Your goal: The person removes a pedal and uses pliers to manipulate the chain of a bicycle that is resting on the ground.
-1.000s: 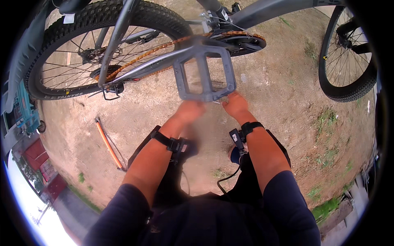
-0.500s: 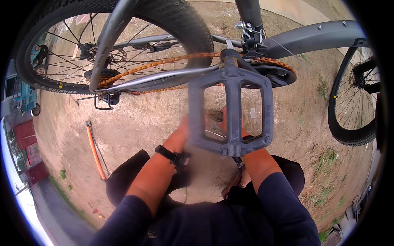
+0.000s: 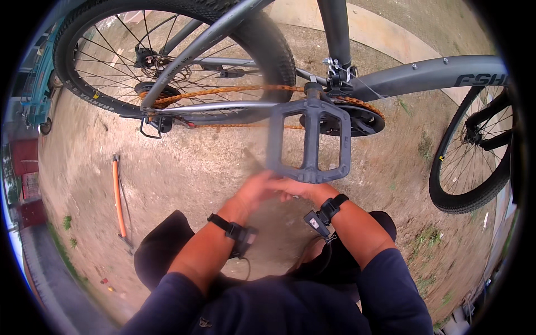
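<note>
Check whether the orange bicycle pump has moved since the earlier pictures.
No: against the upper grass tuft at left, the orange bicycle pump lies unmoved.

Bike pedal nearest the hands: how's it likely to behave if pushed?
The pedal is probably stiff, looking thick-barred. Likely light for its size, given two large openings. Apt to turn rather than slide, since it appears mounted on the crank.

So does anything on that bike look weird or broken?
Yes, the orange-brown metal chain looks odd, because that colour could mean rust, unlike the grey metal frame. It runs from the spoked black rear wheel to the round black chainring. Nothing looks clearly broken; the dark-grey, open-framed pedal looks whole.
</note>
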A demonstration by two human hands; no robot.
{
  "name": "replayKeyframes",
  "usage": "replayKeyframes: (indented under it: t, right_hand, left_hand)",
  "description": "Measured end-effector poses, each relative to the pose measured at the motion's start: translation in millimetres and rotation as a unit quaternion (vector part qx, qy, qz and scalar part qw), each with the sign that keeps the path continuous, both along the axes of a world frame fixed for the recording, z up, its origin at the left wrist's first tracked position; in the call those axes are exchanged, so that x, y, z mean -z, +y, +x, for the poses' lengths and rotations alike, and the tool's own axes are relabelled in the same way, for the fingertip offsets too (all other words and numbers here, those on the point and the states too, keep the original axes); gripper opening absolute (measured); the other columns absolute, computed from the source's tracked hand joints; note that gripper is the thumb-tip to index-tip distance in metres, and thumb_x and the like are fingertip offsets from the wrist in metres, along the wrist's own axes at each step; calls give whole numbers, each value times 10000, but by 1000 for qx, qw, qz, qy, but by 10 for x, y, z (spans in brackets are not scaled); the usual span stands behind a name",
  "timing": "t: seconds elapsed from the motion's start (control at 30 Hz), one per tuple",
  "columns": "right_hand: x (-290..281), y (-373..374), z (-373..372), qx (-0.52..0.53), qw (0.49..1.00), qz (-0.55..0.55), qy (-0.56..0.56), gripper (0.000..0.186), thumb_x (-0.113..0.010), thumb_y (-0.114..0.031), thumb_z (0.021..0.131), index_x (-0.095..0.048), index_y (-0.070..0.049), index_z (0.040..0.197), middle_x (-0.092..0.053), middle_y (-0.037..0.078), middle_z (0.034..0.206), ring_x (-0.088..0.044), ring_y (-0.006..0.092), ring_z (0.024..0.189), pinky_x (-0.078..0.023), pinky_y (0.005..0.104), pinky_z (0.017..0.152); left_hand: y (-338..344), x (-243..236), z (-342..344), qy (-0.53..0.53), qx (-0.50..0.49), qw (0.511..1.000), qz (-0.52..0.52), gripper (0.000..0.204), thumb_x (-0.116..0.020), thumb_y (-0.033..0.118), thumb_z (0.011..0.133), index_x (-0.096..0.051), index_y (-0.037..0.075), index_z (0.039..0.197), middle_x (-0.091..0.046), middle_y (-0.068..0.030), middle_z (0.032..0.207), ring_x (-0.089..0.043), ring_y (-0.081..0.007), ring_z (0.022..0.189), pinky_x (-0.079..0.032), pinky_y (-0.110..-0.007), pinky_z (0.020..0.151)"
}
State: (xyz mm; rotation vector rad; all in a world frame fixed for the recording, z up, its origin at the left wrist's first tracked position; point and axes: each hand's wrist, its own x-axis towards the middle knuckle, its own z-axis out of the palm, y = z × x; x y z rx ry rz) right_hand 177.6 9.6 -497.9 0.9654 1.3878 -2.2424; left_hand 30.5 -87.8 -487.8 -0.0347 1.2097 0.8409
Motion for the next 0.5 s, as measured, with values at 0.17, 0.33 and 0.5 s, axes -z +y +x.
replayKeyframes:
  t: [0.17, 0.33, 0.5]
  right_hand:
    - [-291, 30, 32, 5, 1000, 9, 29, 551, -674, -478, 913, -600, -56, 1261, -624, 35, 1150, -601, 120, 797, -515, 268, 680]
    - [-741, 292, 324, 39, 987, 67, 142, 447, -729, -343, 883, -653, -16, 1179, -711, 82, 976, -670, 151, 786, -544, 281, 699]
    - [-1256, 668, 844, 185, 959, 94, 195, 491, -631, -418, 948, -625, 18, 1174, -703, 111, 968, -691, 181, 774, -532, 261, 647]
  left_hand:
    - [183, -584, 8, -3, 30, 999, 41, 373, -488, 240, 999, -614, -47, 1202, -651, -143, 1176, -616, -254, 1086, -450, -391, 980]
    - [221, -1039, -237, 64, 61, 995, 56, 257, -607, 156, 934, -634, 17, 1148, -688, -104, 1058, -662, -220, 955, -506, -351, 849]
    - [160, -1596, -280, 97, 87, 988, 78, 256, -652, 201, 933, -597, 50, 1132, -678, -71, 942, -662, -190, 876, -484, -303, 728]
